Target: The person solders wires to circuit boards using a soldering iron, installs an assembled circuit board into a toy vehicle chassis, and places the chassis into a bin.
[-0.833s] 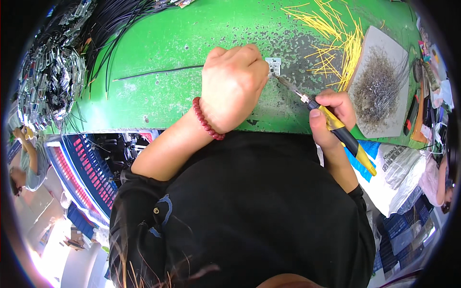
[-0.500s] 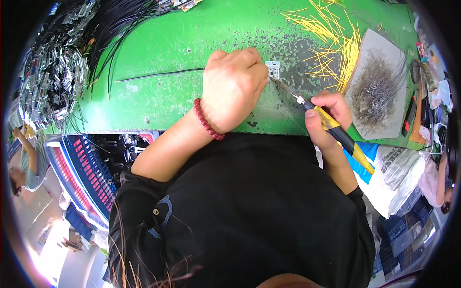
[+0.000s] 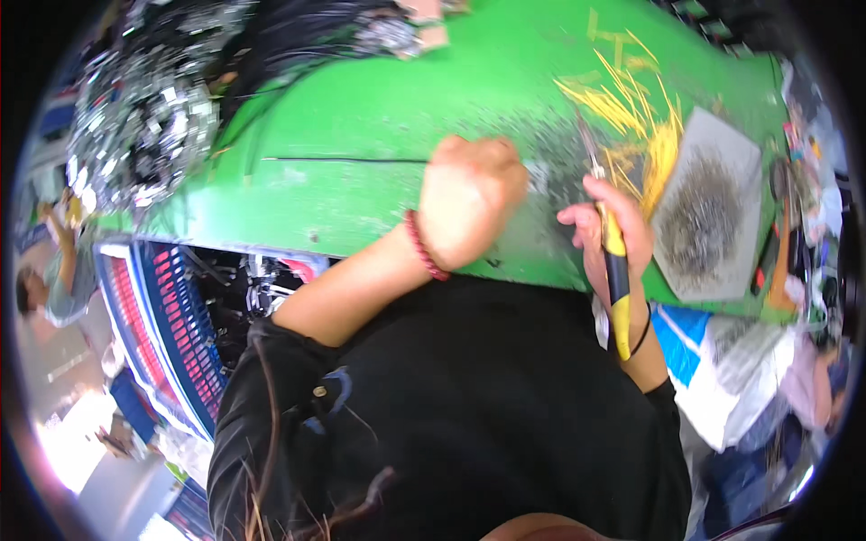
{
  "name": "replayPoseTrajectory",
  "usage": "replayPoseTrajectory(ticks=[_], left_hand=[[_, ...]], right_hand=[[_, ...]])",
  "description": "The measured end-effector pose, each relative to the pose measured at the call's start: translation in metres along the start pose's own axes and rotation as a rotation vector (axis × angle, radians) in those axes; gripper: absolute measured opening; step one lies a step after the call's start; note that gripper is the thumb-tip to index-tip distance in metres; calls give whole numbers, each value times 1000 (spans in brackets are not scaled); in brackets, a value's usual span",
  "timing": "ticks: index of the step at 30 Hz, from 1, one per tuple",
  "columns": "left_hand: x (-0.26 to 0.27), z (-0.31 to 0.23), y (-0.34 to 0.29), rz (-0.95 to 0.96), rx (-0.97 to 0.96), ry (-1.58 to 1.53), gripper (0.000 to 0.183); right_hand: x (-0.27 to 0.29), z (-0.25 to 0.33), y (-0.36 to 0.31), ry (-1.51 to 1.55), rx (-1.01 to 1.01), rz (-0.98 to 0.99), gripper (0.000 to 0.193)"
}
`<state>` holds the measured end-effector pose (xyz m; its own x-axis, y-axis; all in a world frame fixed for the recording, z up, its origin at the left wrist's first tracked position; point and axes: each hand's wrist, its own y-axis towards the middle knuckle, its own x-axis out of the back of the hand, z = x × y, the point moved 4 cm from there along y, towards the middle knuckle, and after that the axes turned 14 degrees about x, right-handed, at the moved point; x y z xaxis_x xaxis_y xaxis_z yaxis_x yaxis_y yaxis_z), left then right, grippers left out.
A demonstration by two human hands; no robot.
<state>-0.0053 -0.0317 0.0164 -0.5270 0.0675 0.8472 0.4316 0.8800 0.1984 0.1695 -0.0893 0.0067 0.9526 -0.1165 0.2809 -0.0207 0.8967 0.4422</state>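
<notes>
My left hand [image 3: 471,203], wearing a red bead bracelet, is closed on the green tabletop. A thin black wire [image 3: 352,160] runs out of it to the left; the fingertips and the gripped end are hidden under the hand. Just right of the knuckles a small pale circuit board [image 3: 538,177] shows, blurred by motion. My right hand [image 3: 634,225] is closed around the yellow and black handle of a soldering iron [image 3: 616,261]. The iron's metal tip points up and away, beside the yellow wires [image 3: 666,149] and apart from the circuit board.
A grey slab [image 3: 744,171] with a dark patch of fine strands lies at the right. Shiny metal-looking parts [image 3: 135,117] and a black wire bundle [image 3: 307,41] are heaped at the far left. Below the table edge stands a blue basket [image 3: 185,316]. Another person [image 3: 63,270] is at the left rim.
The soldering iron has lifted off the circuit board and swung upright, its tip now near the yellow wires. The whole view has shifted; my left hand stays closed by the board.
</notes>
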Motion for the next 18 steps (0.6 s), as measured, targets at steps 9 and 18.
replayPoseTrajectory(ticks=[9, 18], left_hand=[[30, 22, -18, -177, 31, -173, 10], [200, 175, -45, -727, 635, 589, 11]], right_hand=[[-21, 0, 18, -299, 268, 162, 25], [-10, -12, 4, -157, 223, 92, 24]])
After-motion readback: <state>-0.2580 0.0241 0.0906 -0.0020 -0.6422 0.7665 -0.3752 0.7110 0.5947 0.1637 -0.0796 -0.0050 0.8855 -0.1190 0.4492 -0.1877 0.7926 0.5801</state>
